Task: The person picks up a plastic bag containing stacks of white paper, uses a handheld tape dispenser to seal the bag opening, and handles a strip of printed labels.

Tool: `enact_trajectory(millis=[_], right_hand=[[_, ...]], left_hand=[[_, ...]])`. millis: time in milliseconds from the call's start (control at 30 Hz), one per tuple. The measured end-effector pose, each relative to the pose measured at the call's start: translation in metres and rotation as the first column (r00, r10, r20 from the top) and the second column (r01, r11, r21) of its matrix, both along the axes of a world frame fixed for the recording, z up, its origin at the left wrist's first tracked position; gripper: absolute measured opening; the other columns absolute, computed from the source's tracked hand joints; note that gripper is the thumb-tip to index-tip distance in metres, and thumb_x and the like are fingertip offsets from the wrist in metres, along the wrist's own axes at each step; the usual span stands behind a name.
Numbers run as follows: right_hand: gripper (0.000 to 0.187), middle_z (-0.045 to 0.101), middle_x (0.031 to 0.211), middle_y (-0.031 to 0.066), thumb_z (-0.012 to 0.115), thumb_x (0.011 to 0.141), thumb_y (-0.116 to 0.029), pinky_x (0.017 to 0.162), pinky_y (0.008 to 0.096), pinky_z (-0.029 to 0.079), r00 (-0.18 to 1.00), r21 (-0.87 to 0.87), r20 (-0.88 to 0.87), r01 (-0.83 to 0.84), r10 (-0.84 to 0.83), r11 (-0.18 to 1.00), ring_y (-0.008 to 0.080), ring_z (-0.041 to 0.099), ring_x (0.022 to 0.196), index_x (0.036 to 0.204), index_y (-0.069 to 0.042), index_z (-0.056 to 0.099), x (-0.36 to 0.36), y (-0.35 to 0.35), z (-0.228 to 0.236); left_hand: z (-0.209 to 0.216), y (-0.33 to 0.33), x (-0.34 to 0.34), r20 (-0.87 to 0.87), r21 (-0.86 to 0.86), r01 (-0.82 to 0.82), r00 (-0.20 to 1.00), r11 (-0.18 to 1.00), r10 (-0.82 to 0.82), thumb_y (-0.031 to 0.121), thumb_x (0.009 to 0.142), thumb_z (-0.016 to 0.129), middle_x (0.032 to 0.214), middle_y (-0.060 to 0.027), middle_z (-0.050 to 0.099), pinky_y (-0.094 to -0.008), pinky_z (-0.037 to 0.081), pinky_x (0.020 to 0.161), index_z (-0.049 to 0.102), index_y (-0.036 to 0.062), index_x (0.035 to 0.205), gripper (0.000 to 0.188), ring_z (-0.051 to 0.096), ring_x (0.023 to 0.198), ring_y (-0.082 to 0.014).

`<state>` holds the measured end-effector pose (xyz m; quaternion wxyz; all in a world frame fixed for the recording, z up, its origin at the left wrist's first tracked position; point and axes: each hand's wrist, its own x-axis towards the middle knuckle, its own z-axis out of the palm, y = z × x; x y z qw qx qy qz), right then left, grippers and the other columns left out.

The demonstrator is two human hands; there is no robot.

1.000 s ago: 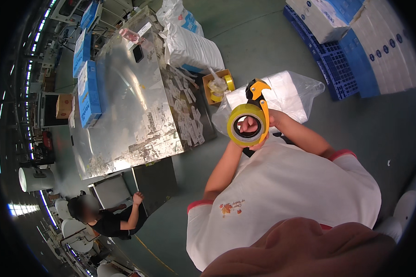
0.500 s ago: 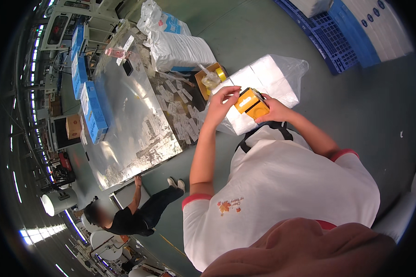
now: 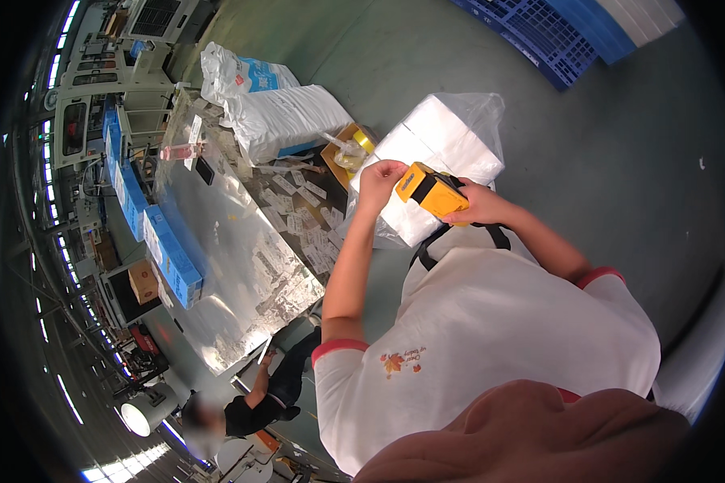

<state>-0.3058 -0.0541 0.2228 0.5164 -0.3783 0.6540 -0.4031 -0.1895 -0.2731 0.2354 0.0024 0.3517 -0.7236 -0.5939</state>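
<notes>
The right hand (image 3: 474,208) has its fingers clamped on a yellow tape dispenser (image 3: 428,190), held in front of the chest. The left hand (image 3: 378,182) has its fingers curled at the dispenser's front end, touching it. Just beyond lies a clear bag of white packs (image 3: 451,133). Paper slips (image 3: 306,217) litter the shiny surface (image 3: 217,241) to the left.

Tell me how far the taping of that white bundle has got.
Done: the white blocks sit bagged in clear plastic, the bundle. No tape on it can be made out. In hand: the right hand holds the yellow tape dispenser against the bundle, and the left hand rests at its tape end. Left: apparently the whole taping; paper slips lie across the table.
</notes>
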Motion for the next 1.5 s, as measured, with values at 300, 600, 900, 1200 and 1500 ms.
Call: enact_trajectory(millis=[300,600,900,1200,1500], right_hand=[[0.039,0.062,0.065,0.0029,0.068,0.076,-0.040,0.059,0.0252,0.047,0.958,0.437,0.142,0.164,-0.248,0.884,0.0108,0.060,0.059,0.084,-0.001,0.063,-0.008,0.053,-0.021],[0.050,0.065,0.072,0.0075,0.064,0.073,-0.049,0.064,0.0276,0.048,0.880,0.414,0.121,0.376,-0.460,0.829,0.0163,0.063,0.068,0.085,0.000,0.066,-0.014,-0.042,-0.069],[0.055,0.065,0.073,0.0125,0.062,0.073,-0.053,0.065,0.0310,0.049,0.919,0.466,0.030,0.335,-0.393,0.819,0.0229,0.064,0.069,0.084,0.001,0.066,-0.015,-0.050,-0.076],[0.044,0.061,0.071,0.0083,0.056,0.085,-0.041,0.063,0.0236,0.047,0.678,0.375,0.551,0.319,-0.486,0.870,0.0138,0.060,0.065,0.092,0.002,0.058,-0.070,-0.068,-0.029],[0.042,0.063,0.074,0.0079,0.056,0.086,-0.040,0.064,0.0241,0.048,0.818,0.253,0.454,0.261,-0.353,0.932,0.0131,0.061,0.068,0.093,0.001,0.059,-0.046,-0.087,-0.013]], left_hand=[[-0.185,-0.115,-0.063,0.062,-0.074,0.068,0.996,0.995,-0.063,0.011,0.078,0.067,0.069,-0.0039,0.065,-0.0212,0.046,0.063,0.065,-0.0039,0.079,0.015,0.058,0.064,-0.0085],[-0.275,-0.170,-0.164,0.450,-0.375,0.293,0.887,0.879,-0.103,0.036,0.070,0.070,0.138,-0.0086,0.034,-0.0473,0.029,0.099,0.068,0.0194,0.080,0.020,0.021,0.129,-0.0346],[-0.338,-0.127,-0.143,0.588,-0.382,0.081,0.790,0.921,0.174,0.034,0.071,0.069,0.140,-0.0188,0.028,-0.0488,0.024,0.103,0.052,0.0063,0.115,0.054,0.010,0.134,-0.0327],[-0.150,0.005,-0.028,-0.450,-0.553,-0.115,0.875,0.825,-0.180,0.005,0.081,0.052,0.080,-0.0122,0.053,-0.0331,0.041,0.068,0.053,0.0017,0.082,0.004,0.052,0.074,-0.0261],[-0.264,0.070,-0.022,0.286,-0.348,0.582,0.812,0.735,-0.509,0.043,0.090,0.030,0.146,-0.0064,0.022,-0.0431,0.000,0.110,0.024,0.0105,0.140,0.060,0.013,0.136,-0.0236]])
